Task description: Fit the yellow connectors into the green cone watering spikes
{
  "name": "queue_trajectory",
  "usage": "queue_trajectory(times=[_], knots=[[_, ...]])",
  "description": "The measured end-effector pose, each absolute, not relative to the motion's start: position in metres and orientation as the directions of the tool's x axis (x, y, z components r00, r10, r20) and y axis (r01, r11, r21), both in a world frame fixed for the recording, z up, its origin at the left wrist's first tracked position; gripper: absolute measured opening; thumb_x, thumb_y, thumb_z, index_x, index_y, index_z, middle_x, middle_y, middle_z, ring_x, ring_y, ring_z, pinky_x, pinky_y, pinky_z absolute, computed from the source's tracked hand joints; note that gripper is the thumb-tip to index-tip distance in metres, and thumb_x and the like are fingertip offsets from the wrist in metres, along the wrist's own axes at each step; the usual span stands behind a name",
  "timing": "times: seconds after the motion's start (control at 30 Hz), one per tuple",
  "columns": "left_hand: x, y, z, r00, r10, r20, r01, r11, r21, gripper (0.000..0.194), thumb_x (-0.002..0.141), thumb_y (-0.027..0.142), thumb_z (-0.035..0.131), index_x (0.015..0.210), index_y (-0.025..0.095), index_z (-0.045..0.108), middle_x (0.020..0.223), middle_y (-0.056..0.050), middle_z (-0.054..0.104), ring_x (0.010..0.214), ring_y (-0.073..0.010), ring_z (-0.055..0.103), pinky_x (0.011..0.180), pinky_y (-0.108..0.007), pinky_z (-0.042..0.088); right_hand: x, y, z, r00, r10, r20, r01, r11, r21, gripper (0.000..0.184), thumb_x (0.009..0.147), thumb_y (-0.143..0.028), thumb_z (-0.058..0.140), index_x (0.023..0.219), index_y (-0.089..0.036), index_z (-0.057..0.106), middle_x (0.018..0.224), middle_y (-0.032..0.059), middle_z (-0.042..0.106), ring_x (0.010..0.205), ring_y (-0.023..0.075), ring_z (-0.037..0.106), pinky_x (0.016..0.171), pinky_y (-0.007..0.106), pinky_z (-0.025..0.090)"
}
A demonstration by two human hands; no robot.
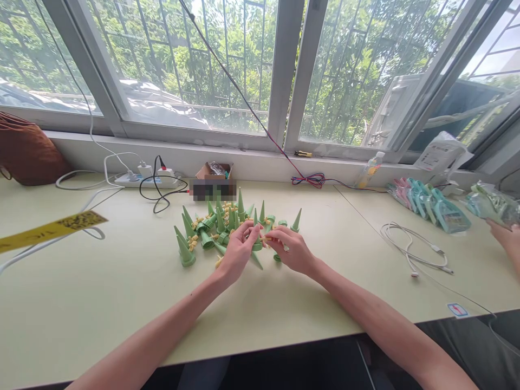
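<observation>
Close to the middle of the table, my left hand is closed around a green cone-shaped plastic spike, its point upward. My right hand pinches a small yellow plastic piece against the side of that spike, near its base; whether it is inserted cannot be made out. Around and behind both hands lies a loose pile of green spikes, some upright and some on their sides. Small yellow pieces are scattered among them. One upright spike stands apart, to the right of the pile.
A power strip with cables and a small cardboard box sit along the window ledge. Rightward are a coiled white cable, a bottle and bagged pastel items. Another person's hand shows at the right edge.
</observation>
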State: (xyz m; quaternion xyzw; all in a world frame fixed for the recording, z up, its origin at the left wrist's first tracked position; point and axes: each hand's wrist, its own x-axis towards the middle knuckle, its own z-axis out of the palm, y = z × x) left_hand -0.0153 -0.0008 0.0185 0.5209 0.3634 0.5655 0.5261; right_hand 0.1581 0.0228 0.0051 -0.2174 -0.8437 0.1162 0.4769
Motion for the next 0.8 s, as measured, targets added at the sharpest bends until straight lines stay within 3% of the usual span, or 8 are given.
queue_trajectory(times=[0.8], knots=[[-0.0131,-0.0045,0.0199,0.085,0.961,0.262,-0.063,-0.257,0.964,0.025,0.090,0.045,0.060,0.091,0.020,0.057,0.079,0.001,0.057,0.073,-0.0114,0.055,0.072,-0.024,0.046,0.1589,0.0247,0.0027,-0.458,0.565,0.686,0.332,0.825,-0.458,0.021,0.101,-0.027,0.046,0.087,-0.019,0.059,0.077,0.0047,0.066,0.063,0.0137,0.055,0.058,0.025,0.044]])
